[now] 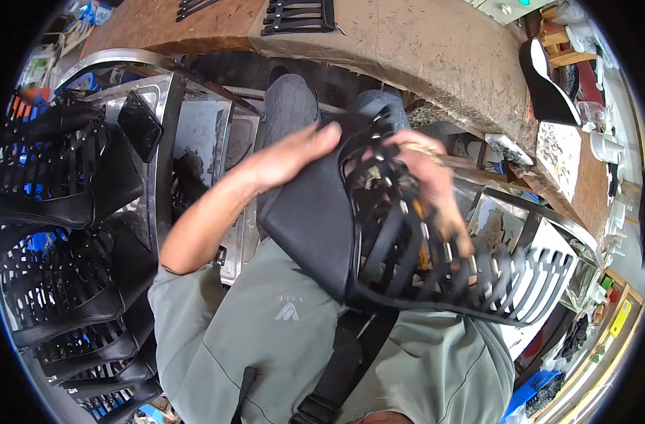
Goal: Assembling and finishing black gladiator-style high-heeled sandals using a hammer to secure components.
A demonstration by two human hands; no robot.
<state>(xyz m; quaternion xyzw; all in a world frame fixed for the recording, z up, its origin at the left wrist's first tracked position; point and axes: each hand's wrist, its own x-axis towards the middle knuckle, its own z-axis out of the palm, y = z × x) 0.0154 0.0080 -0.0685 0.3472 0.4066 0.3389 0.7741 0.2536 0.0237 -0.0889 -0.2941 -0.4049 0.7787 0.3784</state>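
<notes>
A black strappy wedge sandal lies across my lap and chest, its smooth wedge side toward my left. My left hand grips the wedge near its upper end, thumb on top and the other fingers out of sight. My right hand is closed around the strapped part, smeared by motion, with a gold-coloured band on it. From there a row of black straps with small metal bits spreads right, the far straps hanging loose over a white surface.
Several similar black strappy sandals are stacked on the left, beside a dark phone on a metal frame. Ahead runs a worn curved workbench holding a black strapped piece. A black wedge with a white top stands at its right.
</notes>
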